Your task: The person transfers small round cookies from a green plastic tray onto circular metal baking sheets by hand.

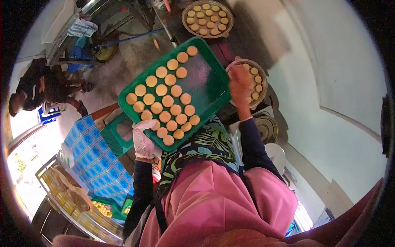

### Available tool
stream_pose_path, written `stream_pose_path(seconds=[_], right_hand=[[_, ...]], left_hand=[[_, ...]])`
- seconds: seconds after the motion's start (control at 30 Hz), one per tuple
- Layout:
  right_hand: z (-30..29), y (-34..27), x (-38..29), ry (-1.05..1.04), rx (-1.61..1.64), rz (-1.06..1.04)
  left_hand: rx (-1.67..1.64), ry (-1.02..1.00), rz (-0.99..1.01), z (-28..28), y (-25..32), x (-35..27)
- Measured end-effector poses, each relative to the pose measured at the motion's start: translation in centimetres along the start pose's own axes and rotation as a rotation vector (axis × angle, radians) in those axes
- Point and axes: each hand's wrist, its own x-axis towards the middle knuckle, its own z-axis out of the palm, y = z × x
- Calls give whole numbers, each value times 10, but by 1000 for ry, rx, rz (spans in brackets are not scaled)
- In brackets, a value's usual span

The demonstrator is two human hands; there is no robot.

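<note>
My left hand (pixel 143 139), in a thin translucent glove, grips the lower left edge of a green plastic tray (pixel 213 95). The tray is held tilted before me. Many round, flat, pale-golden dough pieces (pixel 167 101) lie across its left and lower parts, while its upper right part shows bare. By the tray's right edge is my right hand (pixel 241 85), ungloved and blurred, in front of a round pan (pixel 263 77) holding similar pieces. Its fingertips are unclear, so I cannot tell whether it holds the tray's rim or a piece.
Farther off, another round pan (pixel 184 23) of pieces sits on a dark surface. A round metal lid (pixel 267 129) lies right of me. To the left are a blue checked cloth (pixel 95 148), a glass-sided case (pixel 66 207) and a seated person (pixel 37 83). A pale wall (pixel 311 132) bounds the right.
</note>
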Motion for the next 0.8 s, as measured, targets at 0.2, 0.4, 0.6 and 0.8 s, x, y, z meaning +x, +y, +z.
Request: stream_pose_path(seconds=[0.2, 0.4, 0.6, 0.8], right_hand=[[77, -62, 6, -243, 117, 111], [83, -95, -9, -202, 256, 367], [29, -70, -2, -78, 533, 529], [-76, 140, -74, 190, 40, 696]], left_hand=[[36, -111, 36, -12, 0, 12], [103, -118, 61, -29, -18, 21], [-72, 0, -85, -14, -15, 12], [100, 74, 171, -28, -36, 18]])
